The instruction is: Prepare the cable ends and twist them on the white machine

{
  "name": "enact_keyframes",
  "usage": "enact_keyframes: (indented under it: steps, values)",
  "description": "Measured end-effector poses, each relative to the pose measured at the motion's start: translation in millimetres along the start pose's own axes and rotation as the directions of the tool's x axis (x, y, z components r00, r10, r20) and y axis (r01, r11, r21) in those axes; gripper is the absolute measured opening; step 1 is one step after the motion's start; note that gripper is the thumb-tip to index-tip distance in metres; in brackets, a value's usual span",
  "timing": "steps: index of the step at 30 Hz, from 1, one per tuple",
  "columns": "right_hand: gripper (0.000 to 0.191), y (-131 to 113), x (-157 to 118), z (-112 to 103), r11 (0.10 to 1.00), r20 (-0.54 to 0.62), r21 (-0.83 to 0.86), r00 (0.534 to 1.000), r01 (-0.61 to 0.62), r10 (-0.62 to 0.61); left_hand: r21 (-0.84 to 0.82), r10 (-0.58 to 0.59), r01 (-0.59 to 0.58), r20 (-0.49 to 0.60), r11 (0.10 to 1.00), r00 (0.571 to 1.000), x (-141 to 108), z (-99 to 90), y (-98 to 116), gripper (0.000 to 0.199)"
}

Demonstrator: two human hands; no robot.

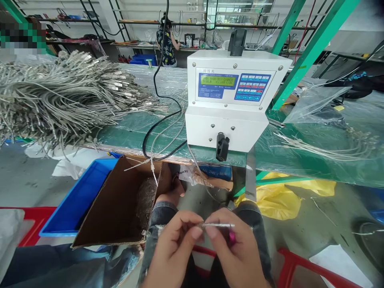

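Live: cable end [218, 225] running crosswise, L to R, right at fingertip level. Left hand [175, 250] and right hand [237, 250] both close by, fingers clamped on it from either end.

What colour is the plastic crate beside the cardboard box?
The plastic crate is bright blue, in the head view.

Bright, even light fills the room, glare streaks the plastic sheeting [150, 86], shadows stay soft, and the green steel frame [315, 44] bows toward the wide-angle edges.
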State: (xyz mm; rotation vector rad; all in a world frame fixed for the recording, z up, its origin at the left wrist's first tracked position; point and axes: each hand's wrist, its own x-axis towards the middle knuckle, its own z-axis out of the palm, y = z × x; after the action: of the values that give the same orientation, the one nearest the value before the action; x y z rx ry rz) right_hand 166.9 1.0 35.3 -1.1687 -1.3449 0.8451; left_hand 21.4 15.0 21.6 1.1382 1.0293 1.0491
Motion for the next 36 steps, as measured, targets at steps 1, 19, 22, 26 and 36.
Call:
enact_keyframes:
  steps: [1, 19, 22, 26, 36]
  values:
    - [0.015, 0.4, -0.3, 1.6, 0.999, -0.014, 0.04, 0.999, -0.035, 0.036, -0.036, -0.022, 0.022, 0.001, 0.999, 1.0, -0.3, 1.5, -1.3, 0.009]
    - [0.014, -2.5, 2.2, 3.7, 0.993, 0.1, 0.009, 0.988, -0.121, 0.12, 0.067, 0.268, -0.271, 0.041, 0.96, 0.962, -2.5, -4.0, -6.6, 0.027]
    - [0.016, -5.6, 5.4, 5.6, 0.986, 0.165, 0.023, 0.974, -0.164, 0.158, -0.044, 0.254, -0.256, -0.034, 0.966, 0.967, -3.2, -4.1, -10.8, 0.021]
    - [0.026, -3.9, 4.8, 8.2, 0.96, 0.232, 0.069, 0.941, -0.27, 0.248, -0.308, 0.113, -0.168, -0.189, 0.936, 0.975, -5.5, 1.8, -11.2, 0.011]
    - [0.031, -3.5, 1.5, 7.8, 0.944, 0.218, 0.002, 0.921, -0.33, 0.322, 0.045, 0.243, -0.239, -0.119, 0.97, 0.963, -5.5, -8.9, -0.9, 0.008]
